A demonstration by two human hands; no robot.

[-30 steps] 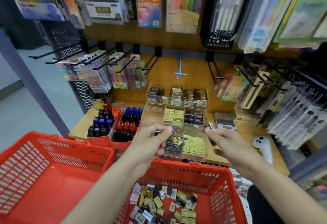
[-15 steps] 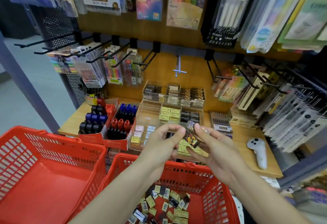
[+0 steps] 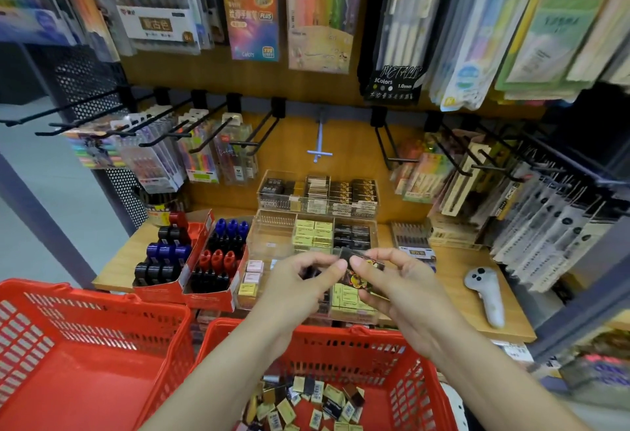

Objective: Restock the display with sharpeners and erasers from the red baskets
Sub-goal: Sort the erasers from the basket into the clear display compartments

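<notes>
While both hands work at chest height, nearest the camera sits the right basket (image 3: 419,383), w/ plenty of loose erasers (image 3: 306,403) left in its bottom; the left basket (image 3: 85,345) shows only bare red floor. Above the right basket, the left hand (image 3: 300,289) and right hand (image 3: 397,289) meet: right grip is pinched on a dark eraser (image 3: 361,274) w/ a yellow-orange print, thumb on top; left grip is curled, fingertip touching the eraser's end, and what else it holds I can't tell. Just beyond, on the tabletop (image 3: 477,301), the clear trays (image 3: 272,243) are partly filled: yellow and black rows in, one compartment in the middle tier bare. Red sharpener boxes (image 3: 191,274) look mostly full. So approx midway; many erasers to go. Farther up, hanging packs read "PLUS", "Colors", "3Colors 1.0mm"; other labels too blurred.
</notes>
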